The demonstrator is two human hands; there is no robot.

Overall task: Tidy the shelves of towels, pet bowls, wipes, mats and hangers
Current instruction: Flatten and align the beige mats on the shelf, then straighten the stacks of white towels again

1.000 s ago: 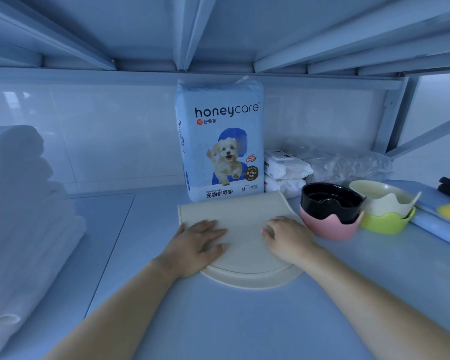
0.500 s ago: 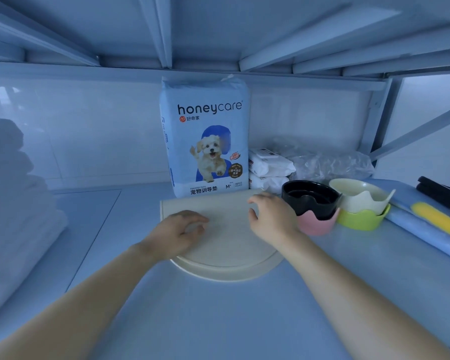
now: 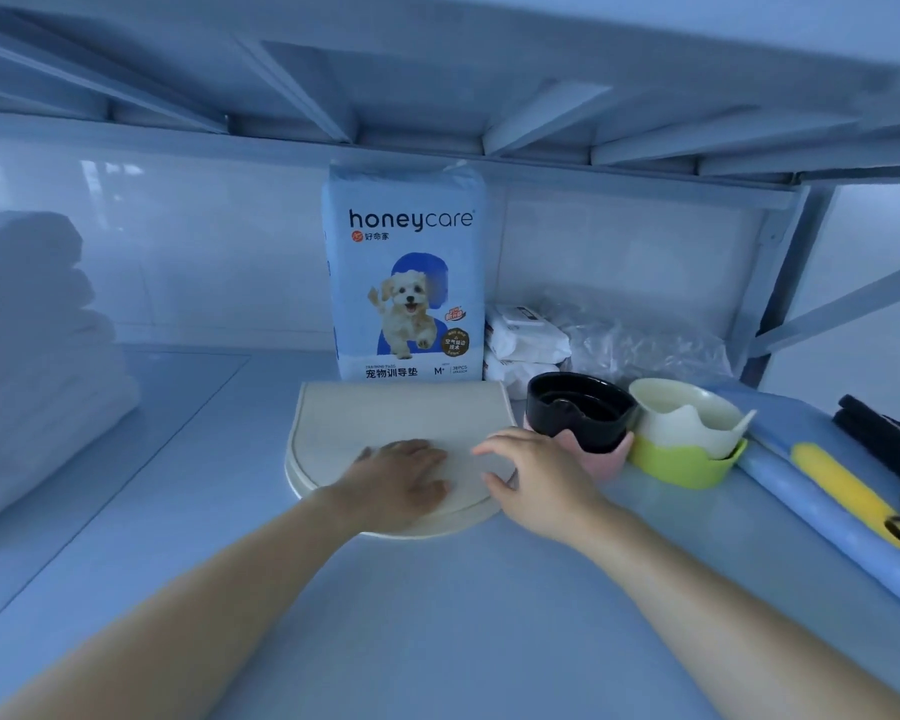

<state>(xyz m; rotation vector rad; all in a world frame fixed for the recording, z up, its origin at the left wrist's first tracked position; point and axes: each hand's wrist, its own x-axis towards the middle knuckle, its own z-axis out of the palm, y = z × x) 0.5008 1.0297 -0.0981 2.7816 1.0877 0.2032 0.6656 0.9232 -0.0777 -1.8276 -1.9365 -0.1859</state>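
Losing the towels (image 3: 37,356) to blur and to the frame's cut at the left edge of the shelf (image 3: 437,615). Hiding most of the pink bowl (image 3: 617,462) under the black bowl (image 3: 578,413) nested in it and behind the right grip (image 3: 536,478). Showing only part of two stacked wipes (image 3: 526,340) packs behind the black bowl, just right of the pad pack (image 3: 406,283) standing upright at the shelf's back edge. Failing to make out anything inside the crumpled clear bag (image 3: 645,345) at the back right. Cutting off a blue roll (image 3: 827,517), a yellow strip (image 3: 837,485) lying on it and some black pieces (image 3: 884,439) at the right edge, all too dim to identify. Nesting a cream bowl (image 3: 681,418) in a green bowl (image 3: 681,467) just beside the black-and-pink pair.

Pressing the left grip (image 3: 401,478) palm down, fingers straight, on the near half of the mat (image 3: 385,418), itself lying flat mid-shelf with its straight edge close to the pad pack and its round edge toward the front edge. Touching the mat's right edge with the right grip, fingers loosely bent and spread. Not being able to tell whether pinching the mat's top layer or merely resting against it.
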